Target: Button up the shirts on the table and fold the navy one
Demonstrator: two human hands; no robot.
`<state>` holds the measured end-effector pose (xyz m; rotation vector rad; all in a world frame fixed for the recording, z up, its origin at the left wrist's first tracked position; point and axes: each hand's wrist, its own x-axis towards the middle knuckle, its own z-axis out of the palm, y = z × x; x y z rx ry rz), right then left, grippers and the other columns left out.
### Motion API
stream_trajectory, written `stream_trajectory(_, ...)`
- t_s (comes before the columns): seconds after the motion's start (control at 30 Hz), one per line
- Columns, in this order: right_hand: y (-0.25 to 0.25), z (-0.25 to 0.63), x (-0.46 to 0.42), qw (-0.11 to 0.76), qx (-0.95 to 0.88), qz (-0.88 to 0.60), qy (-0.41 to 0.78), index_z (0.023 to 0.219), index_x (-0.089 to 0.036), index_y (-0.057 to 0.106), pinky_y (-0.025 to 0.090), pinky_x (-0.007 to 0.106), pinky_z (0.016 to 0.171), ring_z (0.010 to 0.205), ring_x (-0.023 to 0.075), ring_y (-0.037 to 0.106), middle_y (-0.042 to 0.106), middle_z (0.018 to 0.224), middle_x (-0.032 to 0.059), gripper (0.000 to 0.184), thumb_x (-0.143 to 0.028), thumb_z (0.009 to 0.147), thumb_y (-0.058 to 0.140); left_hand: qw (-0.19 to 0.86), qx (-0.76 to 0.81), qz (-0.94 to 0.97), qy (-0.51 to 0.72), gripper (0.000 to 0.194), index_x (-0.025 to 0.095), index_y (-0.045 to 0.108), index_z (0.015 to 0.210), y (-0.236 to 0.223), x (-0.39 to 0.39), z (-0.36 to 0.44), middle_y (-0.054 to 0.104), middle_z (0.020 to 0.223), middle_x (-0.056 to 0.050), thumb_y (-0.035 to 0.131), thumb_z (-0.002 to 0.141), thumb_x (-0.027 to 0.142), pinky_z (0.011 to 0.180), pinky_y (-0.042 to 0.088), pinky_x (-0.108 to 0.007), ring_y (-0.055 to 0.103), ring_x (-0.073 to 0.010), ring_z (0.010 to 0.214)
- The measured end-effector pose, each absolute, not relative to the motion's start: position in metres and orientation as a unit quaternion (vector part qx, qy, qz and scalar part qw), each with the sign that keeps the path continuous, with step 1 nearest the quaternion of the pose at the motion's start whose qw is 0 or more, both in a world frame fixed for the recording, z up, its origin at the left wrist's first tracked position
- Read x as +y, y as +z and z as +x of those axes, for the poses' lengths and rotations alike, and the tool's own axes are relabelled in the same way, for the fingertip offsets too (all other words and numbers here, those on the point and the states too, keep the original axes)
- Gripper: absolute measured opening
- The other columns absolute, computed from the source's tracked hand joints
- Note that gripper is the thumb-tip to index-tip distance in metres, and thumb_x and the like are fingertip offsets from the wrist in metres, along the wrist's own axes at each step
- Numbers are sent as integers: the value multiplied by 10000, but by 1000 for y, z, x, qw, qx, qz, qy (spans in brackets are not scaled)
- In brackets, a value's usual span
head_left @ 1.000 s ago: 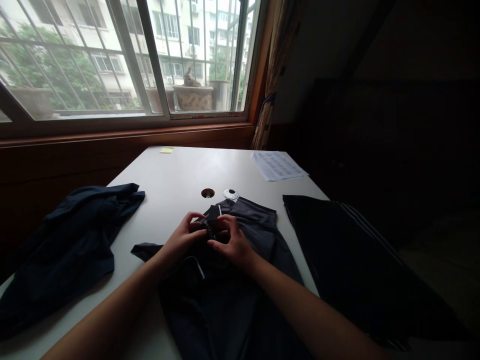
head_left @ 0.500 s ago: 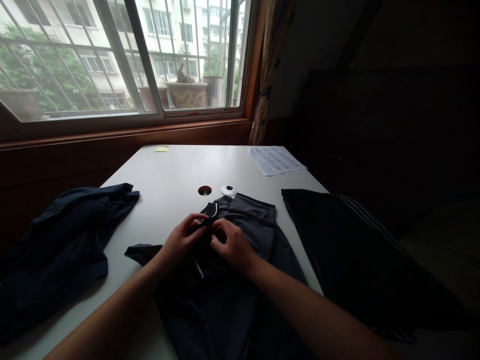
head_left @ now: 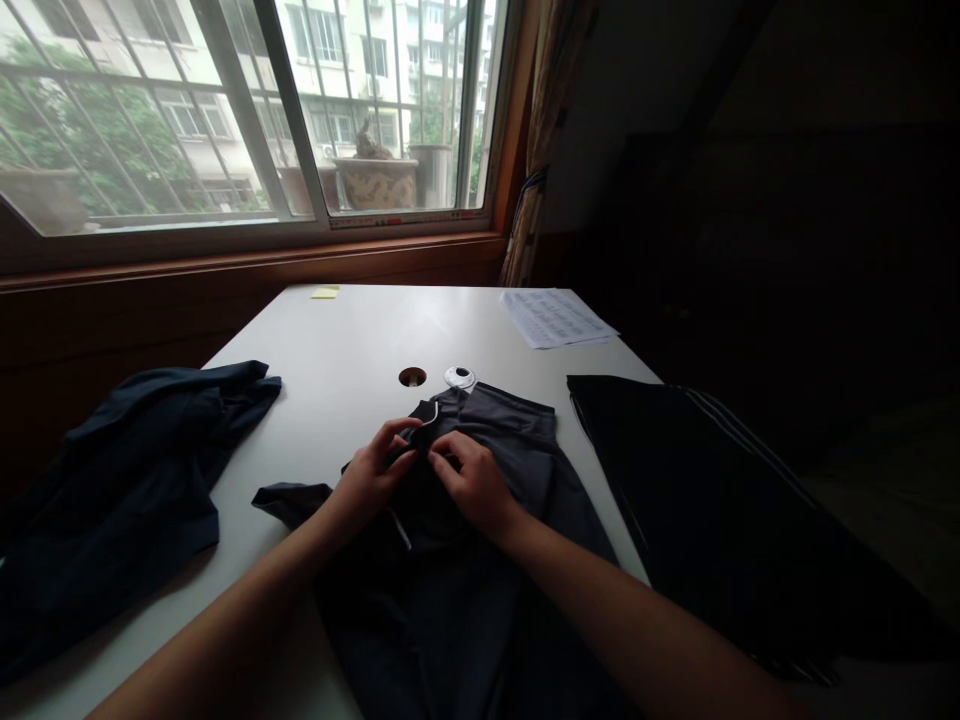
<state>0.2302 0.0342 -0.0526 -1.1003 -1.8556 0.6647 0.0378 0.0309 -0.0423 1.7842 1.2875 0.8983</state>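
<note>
A dark navy and grey garment [head_left: 465, 610] lies spread on the white table in front of me, its lower part running off toward my body. Between thumb and fingers, my left hand [head_left: 375, 470] pinches a black edge [head_left: 426, 411] of it that is trimmed with white piping. My right hand [head_left: 474, 482] is closed just to the right, thumb and fingertips pressed together on the same dark cloth. What exactly sits between the right fingertips is too dark to make out.
Another navy garment [head_left: 142, 470] is crumpled at the left, and black clothing with pale stripes [head_left: 675, 480] lies at the right. Farther back on the white table [head_left: 352, 340] are a cable hole [head_left: 412, 377], a round white cover [head_left: 460, 377], papers [head_left: 559, 318] and a yellow sticky note [head_left: 325, 292].
A second ago small round fasteners showed on the raised black edge between my hands. That edge has since turned and lowered, and my right fingers have closed together. The camera view shifted slightly.
</note>
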Motion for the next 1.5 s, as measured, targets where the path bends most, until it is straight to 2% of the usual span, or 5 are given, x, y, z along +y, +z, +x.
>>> stream_trajectory(0.1,-53,231,36,428,-734,-438,294,858,-204,629,443,285,778,822,176,618,655,841,16,82,-207,911,565,312,511,716,358,405,310,466,1341,-48,31,39,635,984,2,536,942,302,747,493,-275,618,-152,791)
stream_trajectory(0.23,-52,232,38,421,-724,-433,334,844,-205,628,444,280,754,796,173,613,653,823,10,98,-206,911,557,232,478,772,350,237,295,622,1177,-54,34,36,564,1160,-44,496,977,310,920,484,-333,616,-197,1024)
stream_trajectory(0.77,-59,229,32,354,-825,-379,226,859,-208,575,436,312,814,870,200,551,614,879,45,150,-80,910,516,268,342,865,253,148,183,713,983,-36,42,12,658,996,-63,573,949,217,755,507,-236,652,-142,832)
stream_trajectory(0.97,-58,231,32,362,-828,-374,209,866,-210,560,447,316,824,874,202,557,604,884,47,124,-112,927,515,203,377,857,285,142,176,730,905,-38,40,18,665,890,-49,588,906,171,644,477,-221,621,-124,711)
stream_trajectory(1.5,-50,233,32,396,-772,-384,317,916,-203,691,473,283,803,851,169,637,677,896,24,85,-182,877,619,330,370,813,306,163,169,675,913,-32,44,14,631,924,-48,550,954,265,778,498,-259,621,-154,842)
